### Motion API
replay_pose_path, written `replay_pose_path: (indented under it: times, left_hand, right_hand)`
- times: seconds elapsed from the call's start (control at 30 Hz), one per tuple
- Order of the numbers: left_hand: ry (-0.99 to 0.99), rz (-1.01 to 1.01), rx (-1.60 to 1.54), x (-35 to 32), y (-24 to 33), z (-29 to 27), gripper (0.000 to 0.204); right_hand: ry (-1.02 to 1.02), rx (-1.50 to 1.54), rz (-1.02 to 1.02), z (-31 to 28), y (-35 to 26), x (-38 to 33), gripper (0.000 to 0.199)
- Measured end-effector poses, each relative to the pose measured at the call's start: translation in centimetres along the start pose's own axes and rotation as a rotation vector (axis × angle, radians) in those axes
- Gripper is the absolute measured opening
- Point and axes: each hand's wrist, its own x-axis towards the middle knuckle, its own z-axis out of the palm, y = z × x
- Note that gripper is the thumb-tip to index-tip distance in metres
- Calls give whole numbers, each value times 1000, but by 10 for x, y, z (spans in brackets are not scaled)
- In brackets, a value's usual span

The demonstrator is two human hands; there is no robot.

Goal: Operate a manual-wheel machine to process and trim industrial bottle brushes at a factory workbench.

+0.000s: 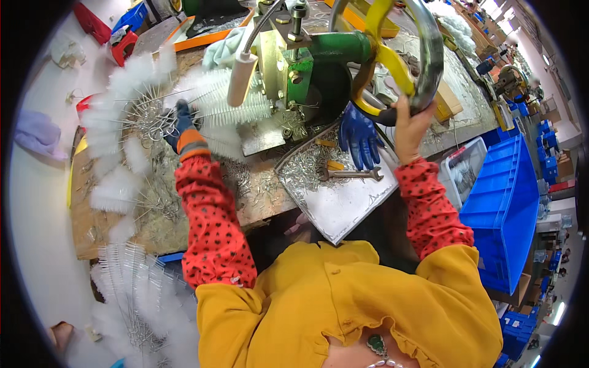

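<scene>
A: Where is your left hand [178, 126] right now?

B: Left of centre in the upper part of the frame. It wears a dark blue glove with an orange cuff, and its grip is closed on the wire stem of a white bottle brush [230, 98] whose bristles lie across toward the green machine [307, 67] at upper centre.

A: And your right hand [408, 126]?

B: Right of centre, bare, raised to the big handwheel [423, 55] with yellow spokes. Your fingers wrap the dark rim at its lower edge, so that grip is closed on the wheel.

A: What lies around the brush you hold?

B: Finished white brushes [113, 122] fan out at the left of the frame, their wire ends bunched just beside your gloved hand. More of them lie in a heap [138, 294] at the lower left. The wooden surface [98, 227] beneath is littered with fine metal clippings.

A: What sits between your arms?

B: A grey metal tray [343, 205], tilted toward you, with clippings at its upper end. A wrench [350, 174] lies across it, and a spare blue glove [359, 138] rests at its top, just under the wheel.

A: Anything at the right?

B: A blue plastic crate [506, 208] at the right edge, with a clear bin [463, 168] beside it, near your right sleeve.
</scene>
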Motion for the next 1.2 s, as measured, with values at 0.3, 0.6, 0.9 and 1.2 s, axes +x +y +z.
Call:
replay_pose_path:
  times: [0.3,0.6,0.9,1.2]
  left_hand:
    - [-117,-123,241,6,42,-38,42]
    - [24,-200,-406,25,16,-41,20]
    - [113,-18,-631,17,-14,-45,21]
    - [338,48,263,49,-51,-60,28]
  right_hand:
    - [-224,-31,107,-2,-73,59,24]
    - [34,211,53,5,1,-23,36]
    - [-184,9,107,-11,-51,28,28]
    - [-494,-70,323,23,-130,121,11]
